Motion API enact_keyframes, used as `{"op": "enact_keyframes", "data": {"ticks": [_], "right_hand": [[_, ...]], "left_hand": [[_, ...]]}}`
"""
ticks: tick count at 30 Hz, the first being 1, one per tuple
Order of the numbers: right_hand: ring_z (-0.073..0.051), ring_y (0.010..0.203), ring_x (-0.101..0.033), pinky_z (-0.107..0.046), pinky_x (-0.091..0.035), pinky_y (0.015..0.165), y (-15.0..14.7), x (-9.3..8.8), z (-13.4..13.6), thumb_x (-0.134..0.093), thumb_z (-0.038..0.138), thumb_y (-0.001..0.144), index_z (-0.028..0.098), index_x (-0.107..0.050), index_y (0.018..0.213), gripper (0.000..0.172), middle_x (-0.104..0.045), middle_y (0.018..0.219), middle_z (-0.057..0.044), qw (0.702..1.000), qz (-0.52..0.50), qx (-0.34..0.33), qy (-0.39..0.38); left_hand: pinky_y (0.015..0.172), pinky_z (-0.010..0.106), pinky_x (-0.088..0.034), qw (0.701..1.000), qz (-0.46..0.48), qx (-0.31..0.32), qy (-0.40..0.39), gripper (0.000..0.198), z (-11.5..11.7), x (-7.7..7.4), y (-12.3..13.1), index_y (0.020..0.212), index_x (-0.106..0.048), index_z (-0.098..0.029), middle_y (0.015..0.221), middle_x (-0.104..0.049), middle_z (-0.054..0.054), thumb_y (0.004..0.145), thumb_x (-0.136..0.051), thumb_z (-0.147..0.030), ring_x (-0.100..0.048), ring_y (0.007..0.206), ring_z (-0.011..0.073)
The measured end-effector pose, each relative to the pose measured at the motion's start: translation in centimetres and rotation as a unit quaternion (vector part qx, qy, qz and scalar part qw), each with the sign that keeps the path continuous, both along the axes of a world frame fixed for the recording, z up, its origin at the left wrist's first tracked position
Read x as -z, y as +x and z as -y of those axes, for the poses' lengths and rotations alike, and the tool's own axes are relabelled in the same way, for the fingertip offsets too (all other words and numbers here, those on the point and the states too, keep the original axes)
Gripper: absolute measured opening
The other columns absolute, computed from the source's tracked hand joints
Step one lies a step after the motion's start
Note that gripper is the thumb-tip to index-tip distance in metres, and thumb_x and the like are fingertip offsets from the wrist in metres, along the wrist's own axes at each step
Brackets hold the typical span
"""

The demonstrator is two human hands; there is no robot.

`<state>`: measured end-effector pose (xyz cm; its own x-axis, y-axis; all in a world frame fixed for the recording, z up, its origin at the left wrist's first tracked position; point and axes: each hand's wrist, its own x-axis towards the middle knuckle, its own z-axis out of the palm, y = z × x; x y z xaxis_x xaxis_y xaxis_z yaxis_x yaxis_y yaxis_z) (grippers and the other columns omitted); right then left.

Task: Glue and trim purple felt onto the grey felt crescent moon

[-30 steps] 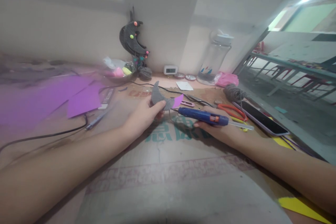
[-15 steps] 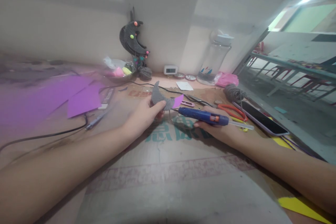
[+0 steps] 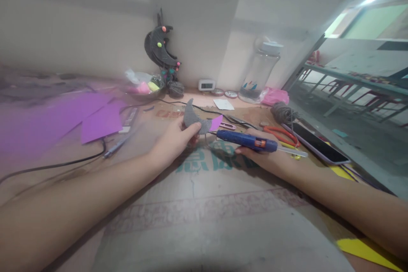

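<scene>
Between the thumb and fingers of my left hand [image 3: 178,136] is a crescent moon [image 3: 191,115], wrapped in grey yarn over most of its length. Its right tip shows bare purple [image 3: 216,123]. My right hand [image 3: 255,151] grips a blue hot glue gun [image 3: 244,139], held sideways with a clear glue stick [image 3: 295,152] poking out of its back. The gun's nozzle [image 3: 213,133] is at the lower edge of the crescent, near where yarn meets purple; whether it touches I cannot tell. Some fingers of both hands are hidden.
Purple sheets [image 3: 102,121] and a pen [image 3: 116,148] lie left, beside a black cable [image 3: 63,163]. Behind are a finished-looking dark crescent [image 3: 156,49], a small clock [image 3: 206,85] and a bottle [image 3: 259,72]. Orange-handled scissors [image 3: 282,134], grey yarn [image 3: 283,112] and a phone [image 3: 318,142] lie right.
The view has shifted very slightly. Both hands, the crescent and the glue gun stay in nearly the same place.
</scene>
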<state>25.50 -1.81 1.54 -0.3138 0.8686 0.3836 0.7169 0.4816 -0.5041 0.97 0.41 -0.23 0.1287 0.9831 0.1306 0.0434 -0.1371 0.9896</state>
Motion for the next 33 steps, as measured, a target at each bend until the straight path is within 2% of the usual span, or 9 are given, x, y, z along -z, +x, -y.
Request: {"op": "enact_keyframes", "data": {"ticks": [4, 11, 22, 33], "right_hand": [[-0.016, 0.058, -0.056, -0.026, -0.040, 0.053, -0.07, 0.00, 0.03, -0.070, 0.035, 0.075, 0.024, -0.058, 0.068, 0.018, -0.059, 0.061, 0.003, 1.000, 0.007, 0.010, -0.001], [-0.015, 0.054, -0.051, -0.027, -0.039, 0.052, 0.04, -0.04, -0.07, -0.070, 0.037, 0.075, 0.024, -0.053, 0.064, 0.025, -0.055, 0.058, 0.003, 1.000, 0.013, 0.014, 0.017], [-0.017, 0.060, -0.057, -0.028, -0.044, 0.056, 0.03, -0.07, -0.14, -0.068, 0.035, 0.076, 0.024, -0.060, 0.072, 0.014, -0.061, 0.064, 0.002, 0.999, 0.025, 0.041, 0.013], [-0.017, 0.060, -0.057, -0.027, -0.045, 0.055, -0.28, -0.68, 0.03, -0.064, 0.037, 0.074, 0.024, -0.054, 0.068, 0.018, -0.062, 0.063, 0.001, 0.999, 0.009, 0.053, 0.003]], "left_hand": [[0.054, 0.025, -0.037, 1.000, -0.005, -0.005, 0.005, 0.016, 0.16, -0.11, 0.01, 0.075, -0.054, -0.021, 0.060, -0.054, -0.003, 0.083, -0.060, -0.033, -0.049, 0.054, 0.0129], [0.054, 0.025, -0.036, 1.000, -0.011, -0.002, 0.014, 0.019, 0.00, 0.08, -0.05, 0.076, -0.054, -0.020, 0.060, -0.055, -0.003, 0.084, -0.061, -0.036, -0.049, 0.054, 0.0125], [0.054, 0.024, -0.037, 1.000, -0.008, 0.001, 0.015, 0.017, -0.07, 0.40, -0.15, 0.078, -0.055, -0.020, 0.061, -0.054, -0.004, 0.085, -0.061, -0.035, -0.048, 0.055, 0.0117], [0.054, 0.026, -0.039, 1.000, -0.019, -0.008, 0.021, 0.017, -0.21, 0.36, -0.11, 0.077, -0.056, -0.021, 0.061, -0.056, -0.003, 0.084, -0.060, -0.036, -0.050, 0.055, 0.0130]]}}
